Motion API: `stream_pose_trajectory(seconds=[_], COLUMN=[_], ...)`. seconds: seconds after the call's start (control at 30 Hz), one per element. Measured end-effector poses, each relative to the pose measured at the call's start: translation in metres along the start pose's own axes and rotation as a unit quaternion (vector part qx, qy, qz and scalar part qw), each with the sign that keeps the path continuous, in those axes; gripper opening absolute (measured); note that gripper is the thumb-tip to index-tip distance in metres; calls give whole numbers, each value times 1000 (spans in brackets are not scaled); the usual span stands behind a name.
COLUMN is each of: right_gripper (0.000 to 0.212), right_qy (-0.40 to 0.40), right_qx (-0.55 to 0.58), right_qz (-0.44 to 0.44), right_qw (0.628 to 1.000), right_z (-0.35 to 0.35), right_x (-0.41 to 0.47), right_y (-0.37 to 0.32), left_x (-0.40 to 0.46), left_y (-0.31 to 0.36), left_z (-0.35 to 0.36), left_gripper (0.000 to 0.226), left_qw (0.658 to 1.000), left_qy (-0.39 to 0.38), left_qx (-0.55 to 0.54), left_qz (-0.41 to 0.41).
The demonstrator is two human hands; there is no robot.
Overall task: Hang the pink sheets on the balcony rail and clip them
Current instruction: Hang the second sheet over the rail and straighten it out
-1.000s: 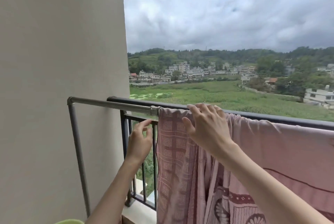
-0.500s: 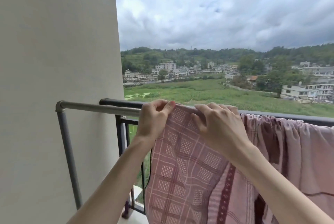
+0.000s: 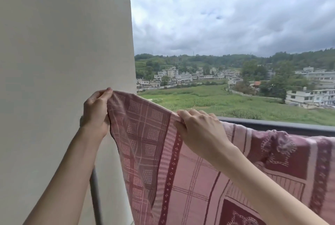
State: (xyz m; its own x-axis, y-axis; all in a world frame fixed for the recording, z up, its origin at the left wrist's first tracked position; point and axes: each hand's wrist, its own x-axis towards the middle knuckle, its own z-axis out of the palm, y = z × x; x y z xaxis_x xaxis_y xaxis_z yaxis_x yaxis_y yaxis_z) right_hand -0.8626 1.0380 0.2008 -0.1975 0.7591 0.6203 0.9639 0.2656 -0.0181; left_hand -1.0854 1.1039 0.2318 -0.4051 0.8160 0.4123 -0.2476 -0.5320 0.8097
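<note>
The left hand (image 3: 96, 112) pinched the corner of the pink sheet (image 3: 181, 179) in a closed grip, lifted in front of the wall (image 3: 63, 43). The right hand (image 3: 201, 130) gripped the upper edge. Further right, the sheet hung over the dark balcony rail (image 3: 281, 125).

Plain cream wall (image 3: 63, 61) at left; beyond, overcast sky (image 3: 226, 16), wooded hills (image 3: 208, 59), pale buildings (image 3: 174, 77), green field (image 3: 208, 100).

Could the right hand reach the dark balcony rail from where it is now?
Probably yes: the right hand pinches the pink sheet just beside the dark balcony rail, with nothing between them.
</note>
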Motion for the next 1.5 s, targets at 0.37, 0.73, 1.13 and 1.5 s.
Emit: stream_pose_trajectory(seconds=[0.37,0.73,1.13,1.5], right_gripper=[44,24,44,34], right_qy=[27,144,30,129], right_qx=[-6,-34,-72,-1], right_qz=[17,-11,103,73], right_qw=[999,989,992,989], right_z=[35,72,35,15], right_x=[32,-30,-11,-40], right_y=[-69,-24,50,117], left_x=[55,-7,3,-13], left_y=[-18,-108,-79,-59], left_z=[-82,-99,29,106], left_gripper=[18,21,19,19], left_qw=[999,978,946,976], left_qy=[-39,-149,-203,-118], left_qx=[13,64,155,-85], left_qz=[-30,-128,-200,-163])
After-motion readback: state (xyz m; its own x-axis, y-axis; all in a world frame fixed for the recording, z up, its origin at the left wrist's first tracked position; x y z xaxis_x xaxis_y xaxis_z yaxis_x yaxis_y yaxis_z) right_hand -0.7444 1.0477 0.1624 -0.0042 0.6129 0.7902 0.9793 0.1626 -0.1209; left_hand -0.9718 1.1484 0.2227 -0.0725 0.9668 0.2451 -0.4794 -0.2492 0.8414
